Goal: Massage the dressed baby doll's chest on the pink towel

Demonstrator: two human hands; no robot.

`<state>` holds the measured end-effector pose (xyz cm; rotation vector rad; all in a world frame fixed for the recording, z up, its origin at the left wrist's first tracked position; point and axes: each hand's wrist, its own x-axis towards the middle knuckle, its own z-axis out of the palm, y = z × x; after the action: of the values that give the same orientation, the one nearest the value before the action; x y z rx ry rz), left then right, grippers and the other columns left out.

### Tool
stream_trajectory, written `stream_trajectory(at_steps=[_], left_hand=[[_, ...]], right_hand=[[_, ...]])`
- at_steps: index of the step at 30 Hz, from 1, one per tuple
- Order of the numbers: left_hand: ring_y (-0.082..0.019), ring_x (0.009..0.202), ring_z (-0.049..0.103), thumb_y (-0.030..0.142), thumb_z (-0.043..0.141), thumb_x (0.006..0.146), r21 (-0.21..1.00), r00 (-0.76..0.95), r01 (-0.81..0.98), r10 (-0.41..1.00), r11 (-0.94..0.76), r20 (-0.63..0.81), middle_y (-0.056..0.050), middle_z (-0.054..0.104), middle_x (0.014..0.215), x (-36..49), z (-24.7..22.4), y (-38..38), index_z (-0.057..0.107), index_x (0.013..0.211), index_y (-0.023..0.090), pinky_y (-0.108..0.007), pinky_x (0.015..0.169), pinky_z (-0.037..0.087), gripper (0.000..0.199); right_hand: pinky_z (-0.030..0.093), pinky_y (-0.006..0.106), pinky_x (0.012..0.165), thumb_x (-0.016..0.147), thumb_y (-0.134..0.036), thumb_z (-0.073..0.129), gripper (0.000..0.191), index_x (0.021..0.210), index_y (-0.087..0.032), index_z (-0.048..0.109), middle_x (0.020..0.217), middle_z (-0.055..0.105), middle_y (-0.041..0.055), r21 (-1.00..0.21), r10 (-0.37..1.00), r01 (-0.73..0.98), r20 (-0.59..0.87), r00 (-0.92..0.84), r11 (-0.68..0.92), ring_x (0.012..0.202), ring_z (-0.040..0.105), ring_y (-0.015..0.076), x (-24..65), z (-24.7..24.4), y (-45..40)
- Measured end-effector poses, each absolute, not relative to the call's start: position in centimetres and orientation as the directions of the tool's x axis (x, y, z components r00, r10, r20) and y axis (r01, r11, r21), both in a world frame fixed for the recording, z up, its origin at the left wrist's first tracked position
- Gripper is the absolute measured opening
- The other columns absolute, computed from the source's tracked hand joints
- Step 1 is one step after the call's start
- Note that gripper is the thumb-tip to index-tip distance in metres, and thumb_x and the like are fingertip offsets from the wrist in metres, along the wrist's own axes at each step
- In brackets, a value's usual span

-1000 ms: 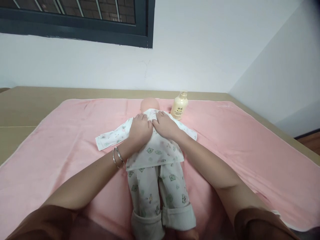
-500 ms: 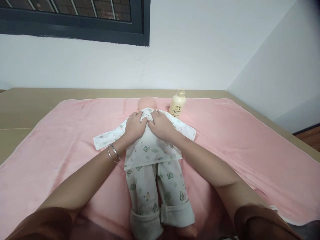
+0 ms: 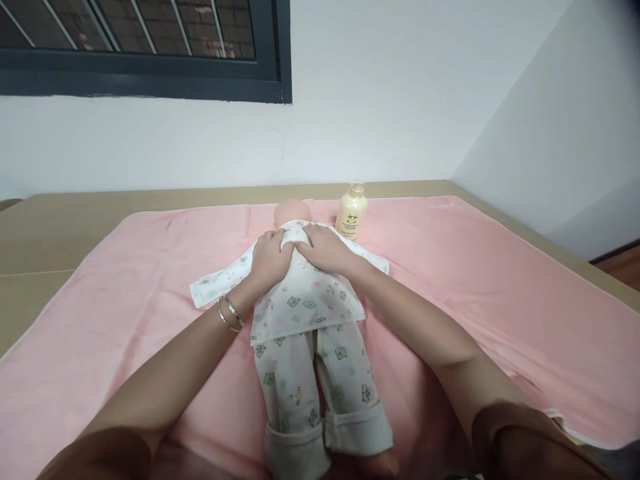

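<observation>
A baby doll lies stretched out with its smooth bare head [image 3: 293, 211] at the far end. It wears a white printed shirt [image 3: 307, 300] and matching pants [image 3: 287, 380] with rolled cuffs. My left hand [image 3: 271, 257] rests flat on the upper left of the doll's torso, fingers towards its shoulder. On the upper right, my right hand [image 3: 325, 249] lies the same way, its fingers partly hidden from view. Both thumbs point inward and nearly meet over the middle of the shirt. The doll's sleeves spread out to either side, and its face does not show.
A pale yellow pump bottle [image 3: 352, 213] stands just right of the doll's head. Under everything lies a pink blanket [image 3: 165, 260] on a tan padded surface [image 3: 75, 223]. Behind it are a white wall [image 3: 375, 107] and a dark-framed barred window [image 3: 150, 77].
The camera view has shifted slightly, so the window and the doll sit a little lower. Both hands remain on the doll's upper torso, with the right-hand fingers slightly further round its side.
</observation>
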<state>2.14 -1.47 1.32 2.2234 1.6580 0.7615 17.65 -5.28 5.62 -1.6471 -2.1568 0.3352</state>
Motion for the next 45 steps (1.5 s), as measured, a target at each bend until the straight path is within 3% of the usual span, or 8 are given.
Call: stream_trajectory(at_steps=[8, 14, 18, 23, 29, 32, 37, 45], left_hand=[[-0.028, 0.126, 0.054, 0.029, 0.042, 0.090, 0.696, 0.099, 0.584, 0.887, -0.418, 0.450, -0.012, 0.063, 0.129, 1.9, -0.3, -2.0, 0.066, 0.123, 0.018, -0.048, 0.116, 0.039, 0.043], [-0.025, 0.124, 0.057, 0.027, 0.038, 0.091, 0.748, 0.054, 0.478, 0.865, -0.461, 0.499, -0.013, 0.066, 0.128, 1.8, -0.8, -2.5, 0.065, 0.119, 0.015, -0.044, 0.114, 0.042, 0.041], [-0.023, 0.124, 0.058, 0.028, 0.039, 0.091, 0.740, 0.069, 0.498, 0.872, -0.452, 0.485, -0.010, 0.067, 0.128, 1.9, -0.6, -2.6, 0.066, 0.118, 0.018, -0.042, 0.115, 0.042, 0.040], [-0.023, 0.123, 0.058, 0.026, 0.040, 0.089, 0.737, 0.066, 0.508, 0.874, -0.445, 0.482, -0.010, 0.067, 0.128, 1.9, -0.6, -2.5, 0.066, 0.117, 0.017, -0.042, 0.114, 0.043, 0.040], [-0.024, 0.124, 0.058, 0.028, 0.041, 0.088, 0.745, 0.067, 0.503, 0.879, -0.439, 0.472, -0.010, 0.067, 0.128, 1.9, -0.6, -2.5, 0.066, 0.119, 0.016, -0.041, 0.113, 0.043, 0.042], [-0.024, 0.123, 0.058, 0.027, 0.041, 0.087, 0.738, 0.069, 0.511, 0.876, -0.442, 0.477, -0.011, 0.067, 0.127, 1.9, -0.6, -2.5, 0.066, 0.119, 0.015, -0.042, 0.113, 0.044, 0.042], [-0.024, 0.124, 0.058, 0.026, 0.042, 0.086, 0.736, 0.060, 0.526, 0.882, -0.426, 0.467, -0.009, 0.067, 0.129, 1.9, -0.5, -2.5, 0.066, 0.118, 0.018, -0.042, 0.114, 0.043, 0.040], [-0.025, 0.124, 0.059, 0.030, 0.043, 0.086, 0.725, 0.071, 0.522, 0.870, -0.450, 0.488, -0.012, 0.067, 0.128, 1.6, -0.7, -2.0, 0.067, 0.118, 0.015, -0.041, 0.115, 0.043, 0.043]], right_hand=[[0.016, 0.059, 0.125, 0.096, -0.027, 0.041, 0.054, 0.149, -0.016, 0.042, 0.165, 0.030, 0.0122, -0.468, 0.881, 0.812, 0.460, -0.114, 0.350, 0.156, 0.017, 0.0296, 17.0, 6.9, -7.4], [0.022, 0.061, 0.122, 0.101, -0.029, 0.038, 0.051, 0.147, -0.007, 0.046, 0.160, 0.036, 0.0225, -0.335, 0.943, 0.892, 0.243, -0.228, 0.302, 0.150, 0.030, 0.0368, 15.7, 4.0, -6.7], [0.020, 0.057, 0.124, 0.099, -0.027, 0.039, 0.055, 0.150, -0.009, 0.041, 0.166, 0.025, 0.0199, -0.331, 0.903, 0.884, 0.384, -0.193, 0.329, 0.155, 0.020, 0.0333, 15.8, 4.2, -6.9], [0.021, 0.062, 0.122, 0.100, -0.029, 0.037, 0.053, 0.150, -0.010, 0.044, 0.163, 0.031, 0.0192, -0.362, 0.937, 0.875, 0.253, -0.239, 0.321, 0.153, 0.025, 0.0353, 16.1, 4.1, -6.4], [0.013, 0.063, 0.124, 0.097, -0.030, 0.045, 0.059, 0.153, -0.012, 0.040, 0.168, 0.020, 0.0133, -0.349, 0.902, 0.872, 0.383, -0.201, 0.342, 0.157, 0.010, 0.0362, 16.2, 4.3, -6.3], [0.017, 0.066, 0.122, 0.101, -0.037, 0.040, 0.056, 0.151, -0.013, 0.044, 0.165, 0.029, 0.0150, -0.403, 0.928, 0.845, 0.264, -0.262, 0.352, 0.154, 0.022, 0.0374, 16.4, 4.2, -6.1], [0.021, 0.055, 0.125, 0.101, -0.034, 0.037, 0.056, 0.154, -0.017, 0.038, 0.167, 0.025, 0.0110, -0.447, 0.887, 0.822, 0.439, -0.142, 0.353, 0.156, 0.019, 0.0268, 16.9, 4.0, -5.7], [0.022, 0.061, 0.123, 0.100, -0.035, 0.045, 0.051, 0.147, -0.016, 0.049, 0.162, 0.036, 0.0147, -0.384, 0.932, 0.859, 0.261, -0.251, 0.339, 0.151, 0.032, 0.0317, 16.7, 3.5, -4.9]])
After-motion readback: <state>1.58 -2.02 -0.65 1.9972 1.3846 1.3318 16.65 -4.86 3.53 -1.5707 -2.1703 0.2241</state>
